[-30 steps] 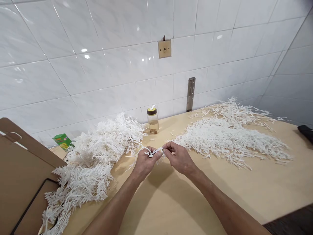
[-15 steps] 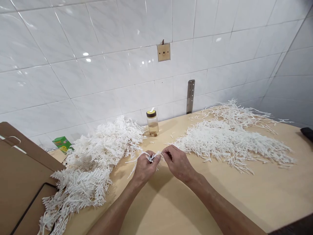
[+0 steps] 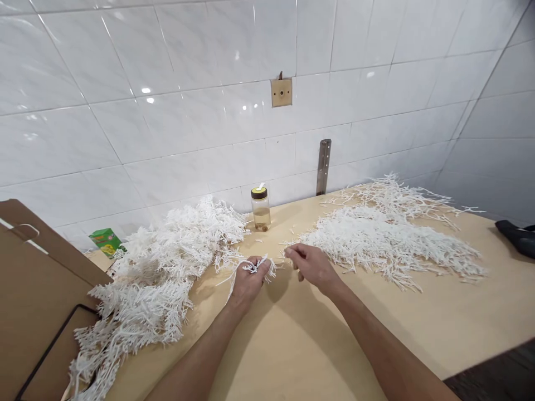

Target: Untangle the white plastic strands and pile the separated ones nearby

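Note:
My left hand (image 3: pixel 249 278) pinches a small bunch of white branching strands (image 3: pixel 267 269) between thumb and fingers, with loose ends trailing to its left. Just to the right, apart from the bunch, my right hand (image 3: pixel 308 265) has its thumb and index finger pressed together; whatever they hold, if anything, is too small to name. A tall heap of white strands (image 3: pixel 167 267) lies left of my hands. On the right, a flatter pile of similar white pieces (image 3: pixel 376 239) spreads over the wooden table (image 3: pixel 292 351), with longer, thinner strands (image 3: pixel 397 196) behind it.
A lidded jar (image 3: pixel 261 210) with liquid stands behind my hands. At the left are a cardboard box (image 3: pixel 42 278) and a green carton (image 3: pixel 105 241). A metal strip (image 3: pixel 324 167) leans at the tiled wall. A black object (image 3: pixel 516 238) is at the far right.
My right hand has moved slightly right, away from the bunch in my left hand. The view has shifted a little, showing more of the black object at the right.

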Demonstrator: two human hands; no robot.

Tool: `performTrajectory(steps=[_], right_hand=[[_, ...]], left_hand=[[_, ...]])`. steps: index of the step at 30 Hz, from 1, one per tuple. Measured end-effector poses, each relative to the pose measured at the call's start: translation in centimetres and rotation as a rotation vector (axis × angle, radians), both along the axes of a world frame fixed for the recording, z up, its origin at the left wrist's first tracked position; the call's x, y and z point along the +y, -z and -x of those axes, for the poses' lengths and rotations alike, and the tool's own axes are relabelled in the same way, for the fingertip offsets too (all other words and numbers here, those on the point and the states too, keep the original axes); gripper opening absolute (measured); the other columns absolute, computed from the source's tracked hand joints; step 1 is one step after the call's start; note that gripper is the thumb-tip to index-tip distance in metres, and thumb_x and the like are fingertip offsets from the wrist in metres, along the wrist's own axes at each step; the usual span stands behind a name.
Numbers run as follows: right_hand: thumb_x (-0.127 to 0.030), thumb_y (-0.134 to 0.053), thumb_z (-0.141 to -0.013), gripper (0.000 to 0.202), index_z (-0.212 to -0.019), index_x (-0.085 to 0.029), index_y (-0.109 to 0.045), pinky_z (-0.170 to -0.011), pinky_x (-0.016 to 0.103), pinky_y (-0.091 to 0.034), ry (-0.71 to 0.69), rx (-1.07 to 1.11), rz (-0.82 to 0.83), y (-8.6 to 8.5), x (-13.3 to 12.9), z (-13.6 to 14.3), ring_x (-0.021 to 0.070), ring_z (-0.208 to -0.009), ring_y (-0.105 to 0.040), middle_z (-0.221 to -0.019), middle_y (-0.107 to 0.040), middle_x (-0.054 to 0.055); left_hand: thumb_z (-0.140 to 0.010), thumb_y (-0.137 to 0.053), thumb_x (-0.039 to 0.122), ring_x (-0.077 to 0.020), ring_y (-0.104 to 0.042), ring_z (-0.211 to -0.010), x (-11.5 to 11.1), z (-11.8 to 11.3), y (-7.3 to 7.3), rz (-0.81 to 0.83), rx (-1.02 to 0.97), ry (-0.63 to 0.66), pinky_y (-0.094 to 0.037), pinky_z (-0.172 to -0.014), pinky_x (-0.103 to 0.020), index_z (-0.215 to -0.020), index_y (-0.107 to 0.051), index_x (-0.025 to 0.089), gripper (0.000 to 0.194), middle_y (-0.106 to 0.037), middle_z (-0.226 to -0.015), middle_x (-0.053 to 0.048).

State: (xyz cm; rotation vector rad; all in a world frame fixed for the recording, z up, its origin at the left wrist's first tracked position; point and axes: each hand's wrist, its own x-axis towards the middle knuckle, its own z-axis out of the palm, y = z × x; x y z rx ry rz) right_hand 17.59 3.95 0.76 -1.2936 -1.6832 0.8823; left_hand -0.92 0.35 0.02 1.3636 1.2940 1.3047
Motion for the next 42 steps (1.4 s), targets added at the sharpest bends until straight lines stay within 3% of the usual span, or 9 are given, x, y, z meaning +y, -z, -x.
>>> performTrajectory(steps=[3,12,19,25,28,32,37,42], right_hand=[[-0.048,-0.054,-0.086,0.032,-0.084,-0.018,-0.065,-0.039,0.022,-0.041,-0.196,0.102,0.086,-0.1,-1.1,2.0,0.0099,-0.041,-0.052,-0.064,-0.057,-0.002],[-0.043,-0.059,-0.082,0.025,-0.077,-0.019,-0.065,-0.038,0.021,-0.041,-0.123,0.061,0.106,0.2,-1.2,2.9,0.0109,-0.042,-0.052,-0.060,-0.060,-0.001],[-0.032,-0.052,-0.083,0.021,-0.075,-0.019,-0.067,-0.060,0.026,-0.047,0.004,-0.124,-0.096,0.6,-1.0,2.8,0.0168,-0.065,-0.064,-0.068,-0.068,0.002],[-0.042,-0.052,-0.085,0.027,-0.075,-0.019,-0.061,-0.040,0.022,-0.041,-0.093,0.013,0.120,0.4,-1.5,3.0,0.0106,-0.038,-0.054,-0.063,-0.061,-0.002],[-0.044,-0.056,-0.082,0.027,-0.070,-0.019,-0.059,-0.038,0.022,-0.040,-0.115,0.046,0.141,0.6,-1.6,3.3,0.0103,-0.035,-0.051,-0.057,-0.057,-0.004],[-0.037,-0.055,-0.082,0.022,-0.069,-0.020,-0.060,-0.042,0.023,-0.041,-0.055,0.023,0.071,1.0,-1.4,3.6,0.0118,-0.043,-0.054,-0.063,-0.062,-0.001],[-0.030,-0.054,-0.083,0.016,-0.077,-0.020,-0.064,-0.063,0.027,-0.045,0.035,-0.117,-0.112,1.3,-1.2,3.7,0.0177,-0.068,-0.063,-0.074,-0.069,0.003],[-0.024,-0.049,-0.089,0.018,-0.078,-0.019,-0.062,-0.065,0.028,-0.040,0.049,-0.239,-0.194,1.6,-1.3,4.0,0.0179,-0.070,-0.060,-0.073,-0.067,0.003]], left_hand=[[-0.076,-0.062,0.053,-0.0101,-0.042,-0.052,0.3,-0.1,0.7,-0.095,0.096,-0.080,-0.033,-0.053,-0.023,-0.066,-0.056,0.018,0.037,-0.047,-0.054,0.004],[-0.080,-0.059,0.046,-0.0127,-0.047,-0.060,0.4,-0.9,1.4,-0.114,0.221,-0.225,-0.037,-0.061,-0.024,-0.066,-0.057,0.019,0.030,-0.051,-0.058,0.003],[-0.083,-0.058,0.046,-0.0135,-0.050,-0.063,0.2,-1.0,1.6,-0.088,0.232,-0.234,-0.038,-0.063,-0.025,-0.066,-0.060,0.018,0.032,-0.055,-0.061,0.002],[-0.083,-0.057,0.045,-0.0146,-0.052,-0.065,0.2,-0.9,1.5,-0.137,0.271,-0.260,-0.038,-0.063,-0.025,-0.067,-0.060,0.019,0.031,-0.057,-0.062,0.001],[-0.084,-0.056,0.044,-0.0138,-0.050,-0.062,0.2,-0.9,1.4,-0.166,0.320,-0.263,-0.038,-0.063,-0.026,-0.065,-0.058,0.019,0.032,-0.056,-0.060,0.002],[-0.086,-0.055,0.044,-0.0135,-0.050,-0.061,0.0,-0.9,1.3,-0.156,0.339,-0.257,-0.037,-0.063,-0.025,-0.064,-0.058,0.019,0.033,-0.057,-0.061,0.002],[-0.086,-0.056,0.043,-0.0151,-0.055,-0.063,-0.1,-0.8,1.3,-0.148,0.350,-0.240,-0.039,-0.065,-0.026,-0.072,-0.063,0.020,0.028,-0.062,-0.065,0.001],[-0.085,-0.059,0.042,-0.0198,-0.059,-0.074,0.2,-0.4,1.3,-0.201,0.475,-0.329,-0.042,-0.075,-0.032,-0.082,-0.068,0.020,0.024,-0.069,-0.077,-0.004]])
